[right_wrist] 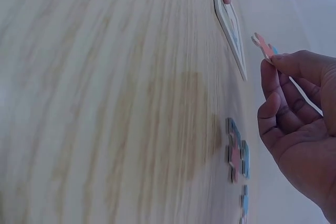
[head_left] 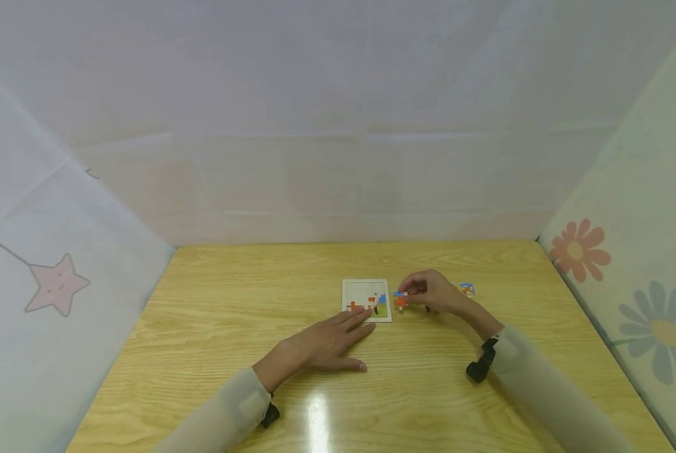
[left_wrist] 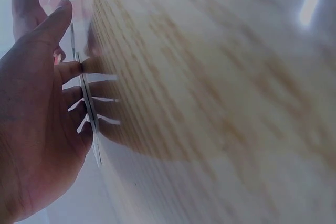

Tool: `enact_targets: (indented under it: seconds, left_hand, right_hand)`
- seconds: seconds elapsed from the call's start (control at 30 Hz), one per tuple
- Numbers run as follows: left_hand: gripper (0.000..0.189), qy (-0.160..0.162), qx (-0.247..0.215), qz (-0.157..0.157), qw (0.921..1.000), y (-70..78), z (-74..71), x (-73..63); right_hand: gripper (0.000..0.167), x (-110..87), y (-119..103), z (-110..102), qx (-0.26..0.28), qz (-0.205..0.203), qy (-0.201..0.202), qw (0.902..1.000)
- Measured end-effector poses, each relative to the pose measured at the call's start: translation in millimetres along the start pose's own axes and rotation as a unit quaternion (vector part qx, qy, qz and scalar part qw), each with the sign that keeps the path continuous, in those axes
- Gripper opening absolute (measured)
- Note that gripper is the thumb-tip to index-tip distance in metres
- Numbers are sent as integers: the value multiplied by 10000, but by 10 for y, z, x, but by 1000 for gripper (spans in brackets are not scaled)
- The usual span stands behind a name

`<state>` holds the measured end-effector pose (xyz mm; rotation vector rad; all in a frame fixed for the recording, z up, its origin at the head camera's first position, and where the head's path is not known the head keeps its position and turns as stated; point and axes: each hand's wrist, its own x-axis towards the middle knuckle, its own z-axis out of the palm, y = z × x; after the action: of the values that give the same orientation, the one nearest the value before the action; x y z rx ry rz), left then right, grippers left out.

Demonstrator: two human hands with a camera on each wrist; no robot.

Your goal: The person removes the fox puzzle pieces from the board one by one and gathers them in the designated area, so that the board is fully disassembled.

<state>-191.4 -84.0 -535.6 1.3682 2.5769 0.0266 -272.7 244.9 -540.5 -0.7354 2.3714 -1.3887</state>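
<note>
A square white puzzle tray [head_left: 352, 280] lies on the wooden table, with some coloured pieces fitted along its lower and right side. My left hand [head_left: 329, 343] rests with fairly straight fingers on the tray's lower left part, hiding that corner. Just right of the tray, my right hand [head_left: 437, 292] pinches a jigsaw piece [right_wrist: 265, 48] between thumb and index finger. Red and blue show on this piece, which is held above the table in the right wrist view. Several loose jigsaw pieces [right_wrist: 234, 153] lie behind that hand, partly hidden by it in the head view.
The wooden table [head_left: 230, 289] meets a pale cloth wall [head_left: 292, 189] at its far edge. More cloth stands on both sides, with a star on the left and flowers [head_left: 580, 250] on the right. Each wrist wears a black strap-on device [head_left: 478, 368].
</note>
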Motion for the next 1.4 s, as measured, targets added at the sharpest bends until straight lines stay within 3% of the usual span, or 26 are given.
enact_targets:
  seconds: [0.53,1.0,1.4]
  left_hand:
    - [89,-19,89,43,9999,-2,3,4]
    - [88,-26,190,80,9998,3,-17,0]
    - [89,-40,142,73,9999,-5,-2,5]
  right_hand:
    - [16,-286,77,-140,-57,184,47,9998]
    - [18,-492,159,-291,-49,-149,60,9999]
    - [19,-646,221,-425,-235,-23,231,9995]
